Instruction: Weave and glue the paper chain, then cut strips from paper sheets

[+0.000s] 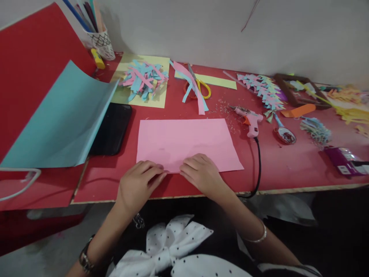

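Observation:
A sheet of pink paper (181, 138) lies flat on the red tabletop in front of me. My left hand (140, 182) pinches its near edge between thumb and fingers, left of the middle. On the same edge, a short way to the right, my right hand (203, 175) has its fingers bent over the paper, with the thumb mostly hidden. Between the two hands the edge looks narrowly turned up. Beyond the sheet are loose pink and blue paper strips (198, 98) lying across yellow-handled scissors (206, 89).
A pink glue gun (252, 121) with a black cord rests at the right. Cut strips are heaped on a yellow sheet (160, 100). A blue sheet (57, 123) leans over a black flat object (112, 130) at left. Behind stands a cup (102, 44) of pens.

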